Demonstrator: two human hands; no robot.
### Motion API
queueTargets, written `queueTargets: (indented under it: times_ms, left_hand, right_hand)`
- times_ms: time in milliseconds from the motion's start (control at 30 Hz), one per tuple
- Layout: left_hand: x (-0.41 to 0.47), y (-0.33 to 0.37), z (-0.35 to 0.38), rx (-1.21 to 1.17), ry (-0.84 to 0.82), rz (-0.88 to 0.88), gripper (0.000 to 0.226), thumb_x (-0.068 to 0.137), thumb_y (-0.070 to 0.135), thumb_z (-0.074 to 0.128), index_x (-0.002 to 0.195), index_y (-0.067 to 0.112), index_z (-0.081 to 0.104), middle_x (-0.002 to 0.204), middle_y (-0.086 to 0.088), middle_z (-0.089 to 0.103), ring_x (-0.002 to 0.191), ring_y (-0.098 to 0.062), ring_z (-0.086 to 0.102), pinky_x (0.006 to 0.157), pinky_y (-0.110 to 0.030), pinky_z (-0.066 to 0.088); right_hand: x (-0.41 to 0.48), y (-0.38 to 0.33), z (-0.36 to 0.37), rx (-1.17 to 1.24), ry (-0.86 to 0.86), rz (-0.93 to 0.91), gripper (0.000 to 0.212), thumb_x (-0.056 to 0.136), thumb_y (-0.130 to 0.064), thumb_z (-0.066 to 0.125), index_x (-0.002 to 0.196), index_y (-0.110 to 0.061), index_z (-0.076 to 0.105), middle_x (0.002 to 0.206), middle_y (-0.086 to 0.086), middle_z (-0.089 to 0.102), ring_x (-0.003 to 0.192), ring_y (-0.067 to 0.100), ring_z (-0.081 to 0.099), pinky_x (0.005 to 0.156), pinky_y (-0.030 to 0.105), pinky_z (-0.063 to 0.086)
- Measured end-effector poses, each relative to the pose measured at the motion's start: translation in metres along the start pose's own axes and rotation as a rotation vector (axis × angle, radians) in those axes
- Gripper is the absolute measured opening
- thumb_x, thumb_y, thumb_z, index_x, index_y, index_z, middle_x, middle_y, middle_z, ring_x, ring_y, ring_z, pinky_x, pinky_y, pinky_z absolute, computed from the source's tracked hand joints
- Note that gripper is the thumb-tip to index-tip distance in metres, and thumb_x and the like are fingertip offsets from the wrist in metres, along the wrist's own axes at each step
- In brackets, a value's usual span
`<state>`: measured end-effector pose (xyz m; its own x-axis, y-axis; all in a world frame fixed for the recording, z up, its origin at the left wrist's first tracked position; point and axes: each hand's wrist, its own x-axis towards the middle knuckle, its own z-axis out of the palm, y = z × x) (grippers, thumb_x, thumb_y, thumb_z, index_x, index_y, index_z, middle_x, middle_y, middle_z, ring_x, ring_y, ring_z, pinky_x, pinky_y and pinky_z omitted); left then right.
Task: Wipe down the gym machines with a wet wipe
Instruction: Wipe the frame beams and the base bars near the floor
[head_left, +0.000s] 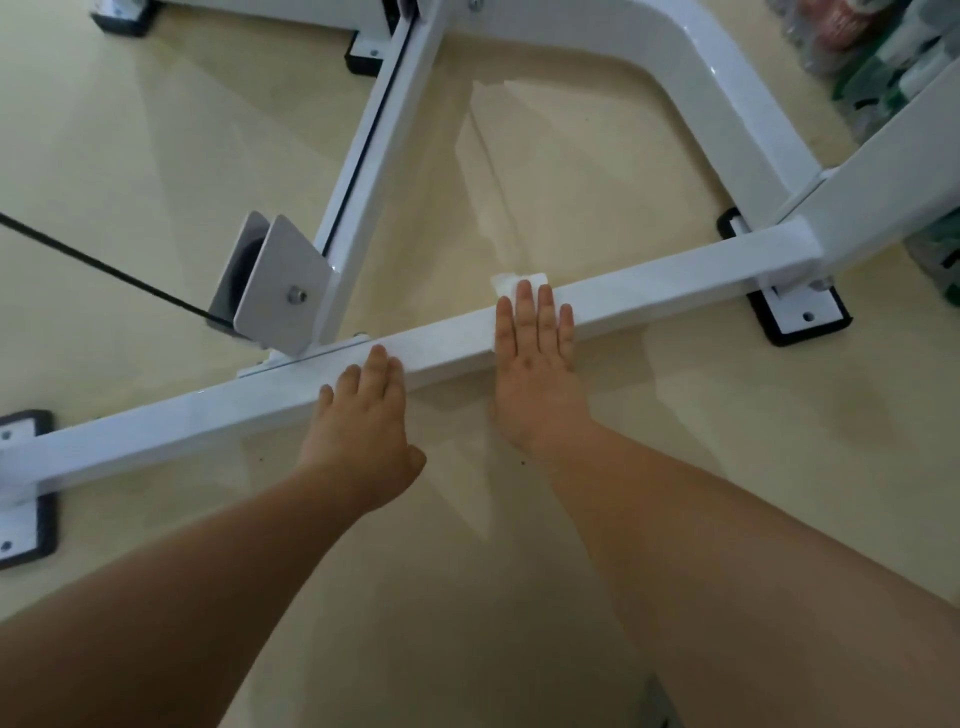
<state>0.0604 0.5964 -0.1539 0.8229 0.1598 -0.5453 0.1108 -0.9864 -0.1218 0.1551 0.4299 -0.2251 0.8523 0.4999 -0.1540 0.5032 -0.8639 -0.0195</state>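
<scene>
- Step in hand: wiping the top face of the machine's floor-level base bar (675, 283), a white square tube.
- Right hand (535, 353): laid flat, fingers straight and together, pressing the wet wipe (506, 283) down onto the bar. Nothing is pinched or curled round; the hold is by pressure alone.
- Left hand (363, 415): fingers straight, resting on the bar's top face to the left of the right hand, thumb hanging off the near side. It holds nothing and appears to serve as a brace.
- Wipe location: between the right palm and the bar, about mid-length of the tube. A white corner shows past the fingertips on the far edge; the rest is hidden under the hand.
- Bar orientation: lying flat along the floor (156, 130), long axis running from near left to far right, ending at a black-edged foot plate (800, 317) on the right.
- Judgement on next move: a slide along that axis with even downward pressure, since a flat palm could slip off the wipe. The stretch toward the right foot plate, the near side face, and the pulley bracket (280, 288) with its cable (104, 270) would need separate passes.
</scene>
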Motion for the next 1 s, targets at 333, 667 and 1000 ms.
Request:
queueTargets:
  times_ms: [333,667,1000]
  left_hand:
    - [-0.036,-0.074,0.025,0.107,0.08,0.154,0.095,0.091,0.053,0.047,0.16,0.011,-0.004,0.168,-0.011,-0.008,0.152,-0.031,0.004,0.126,-0.045,0.009]
    - [-0.035,-0.108,0.031,-0.005,0.056,0.07,0.105,0.081,0.061,0.057,0.159,0.01,0.01,0.165,-0.009,0.008,0.145,-0.03,0.025,0.12,-0.041,0.027]
    - [-0.037,-0.121,0.032,-0.102,0.003,0.068,0.094,0.087,0.033,0.059,0.161,0.02,0.003,0.169,0.0,-0.003,0.152,-0.026,0.01,0.121,-0.036,0.02]
  right_hand:
    - [-0.012,-0.077,-0.01,-0.021,-0.148,-0.257,0.105,0.09,-0.04,0.051,0.157,-0.008,-0.024,0.162,0.014,-0.035,0.149,0.035,-0.033,0.121,0.057,-0.015]
    - [-0.013,-0.1,-0.024,0.448,-0.18,0.372,0.114,0.086,-0.044,0.06,0.157,-0.001,-0.018,0.161,0.021,-0.034,0.149,0.04,-0.031,0.123,0.052,-0.014]
    - [0.024,-0.184,-0.051,1.765,0.004,1.009,0.1,0.095,-0.016,0.058,0.154,0.004,-0.02,0.167,0.013,-0.022,0.157,0.025,-0.005,0.125,0.034,0.007]
